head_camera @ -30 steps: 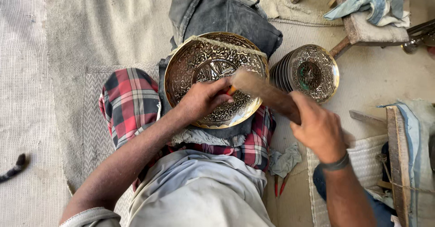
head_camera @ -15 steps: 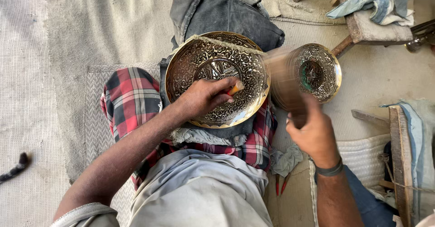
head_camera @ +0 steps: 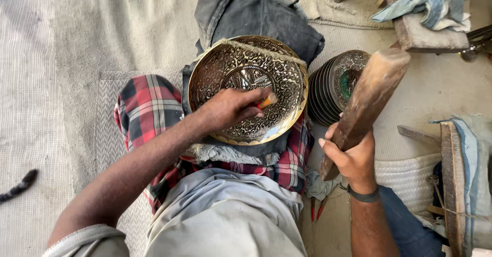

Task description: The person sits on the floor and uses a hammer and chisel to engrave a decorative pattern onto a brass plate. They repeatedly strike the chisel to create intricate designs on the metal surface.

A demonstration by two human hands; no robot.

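A round engraved brass plate [head_camera: 225, 65] rests tilted on my lap, with a cord across its upper rim. My left hand [head_camera: 230, 108] lies on the plate and grips a small orange-tipped chisel [head_camera: 267, 101] against the engraved surface. My right hand [head_camera: 351, 157] is closed around a thick wooden mallet [head_camera: 371, 93], which is raised to the right of the plate, its head up near a stack of similar plates [head_camera: 338, 85].
A red checked cloth [head_camera: 146, 108] covers my knee. Dark folded fabric [head_camera: 256, 16] lies beyond the plate. A wooden block with blue cloth [head_camera: 456, 180] stands at the right. Red-handled pliers [head_camera: 316, 208] lie on the floor. Woven matting [head_camera: 56, 57] covers the left.
The mallet was down on the chisel a second ago; my right hand has swung it up and to the right. My left hand and the plate have stayed put.
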